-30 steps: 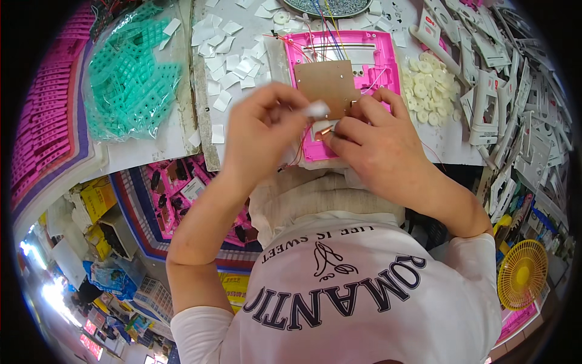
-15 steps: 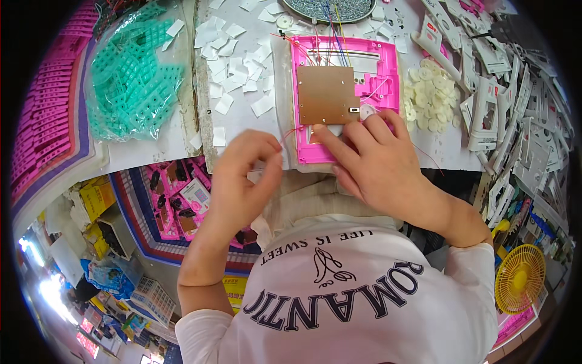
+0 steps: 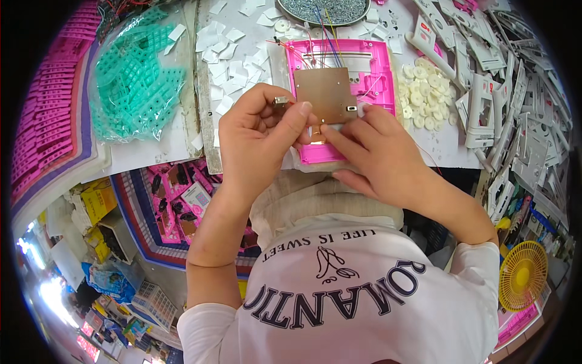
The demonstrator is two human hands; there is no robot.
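Observation:
A pink plastic housing (image 3: 383,60) lies at the table's front edge, with a brown circuit board (image 3: 322,91) in it. Several thin coloured wires (image 3: 333,42) run from the board's far side. Over the board's left edge, my left hand (image 3: 254,136) is closed, thumb against fingers. It grips a small silver metal part (image 3: 280,102) that seems to be on a red wire. My right hand (image 3: 379,148) rests over the housing's near right corner. Its index finger presses by the board's near edge, and its thumb is spread apart from the fingers. A coppery patch (image 3: 317,136) shows between the hands.
White paper pieces (image 3: 227,53) are scattered left of the housing, near a bag of turquoise parts (image 3: 136,79). Cream discs (image 3: 429,91) and white plastic casings (image 3: 485,115) lie to the right. A tray of small metal pieces (image 3: 327,11) stands behind. Below left is a crate of pink assemblies (image 3: 182,206).
My left hand has moved up and right, over the board's edge, and the silver part now shows in its fingers. The housing has shifted slightly left; my right hand stays near its corner.

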